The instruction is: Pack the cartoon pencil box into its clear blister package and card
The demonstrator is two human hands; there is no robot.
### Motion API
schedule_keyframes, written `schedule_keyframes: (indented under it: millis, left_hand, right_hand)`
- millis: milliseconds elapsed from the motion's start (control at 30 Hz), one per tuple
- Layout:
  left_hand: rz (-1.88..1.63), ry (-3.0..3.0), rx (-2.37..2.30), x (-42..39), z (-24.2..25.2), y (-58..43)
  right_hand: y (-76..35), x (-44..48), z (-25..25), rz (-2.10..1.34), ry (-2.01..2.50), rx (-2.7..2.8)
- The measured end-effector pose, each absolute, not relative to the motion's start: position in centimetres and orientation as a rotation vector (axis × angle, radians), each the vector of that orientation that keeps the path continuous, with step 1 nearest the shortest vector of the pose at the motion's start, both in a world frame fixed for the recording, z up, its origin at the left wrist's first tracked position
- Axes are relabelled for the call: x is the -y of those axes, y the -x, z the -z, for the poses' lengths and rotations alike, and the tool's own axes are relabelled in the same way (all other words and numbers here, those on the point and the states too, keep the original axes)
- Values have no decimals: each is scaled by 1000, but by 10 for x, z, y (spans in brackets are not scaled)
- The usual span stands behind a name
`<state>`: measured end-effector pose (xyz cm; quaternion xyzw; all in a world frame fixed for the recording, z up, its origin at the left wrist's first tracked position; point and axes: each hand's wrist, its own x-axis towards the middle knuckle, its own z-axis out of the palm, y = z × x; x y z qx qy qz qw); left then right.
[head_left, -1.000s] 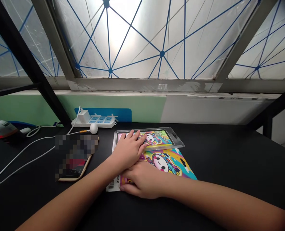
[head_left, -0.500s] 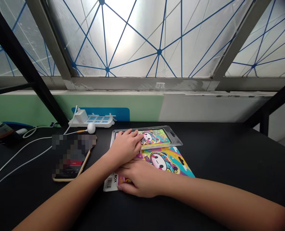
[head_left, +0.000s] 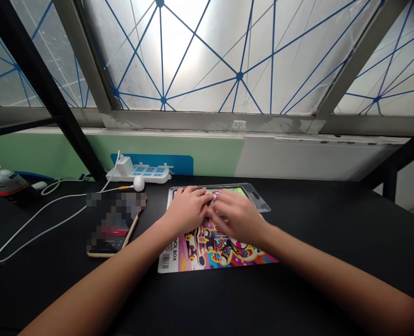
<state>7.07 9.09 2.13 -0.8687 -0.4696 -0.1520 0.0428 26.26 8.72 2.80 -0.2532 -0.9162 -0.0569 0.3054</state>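
A colourful printed card (head_left: 224,254) lies flat on the black table, with a barcode and part of the words "pencil box" along its left edge. Over its far side sits a clear plastic blister pack (head_left: 257,198), through which bright cartoon print shows. My left hand (head_left: 189,207) rests flat on the left part of this pack, fingers stretched out. Close beside it, my right hand (head_left: 240,215) is over the near edge of the pack, fingers bent and thumb apart, slightly blurred. I see nothing held in it; whether it touches the pack is unclear.
On the left lies a phone (head_left: 114,228), partly blurred out, with a white cable (head_left: 35,217) looping beside it. Behind are a white power strip (head_left: 147,173) and a bottle (head_left: 5,182). Black frame bars (head_left: 49,93) slant down at both sides, before the window.
My right hand has lifted from the card's near left part and moved away from me and right, uncovering the cartoon print. My left hand stays on the blister pack. The view has shifted slightly.
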Motion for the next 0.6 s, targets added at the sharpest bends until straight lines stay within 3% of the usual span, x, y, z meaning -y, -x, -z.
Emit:
schedule_keyframes:
  millis: [133,600]
  left_hand:
    - [468,2647,1453,-91,-19,-71]
    - [460,2666,1554,-91,-20,-69]
  right_hand:
    - [-305,-136,-39,-23,1224,2515]
    - [-330,-157,-48,-402,1397,2705]
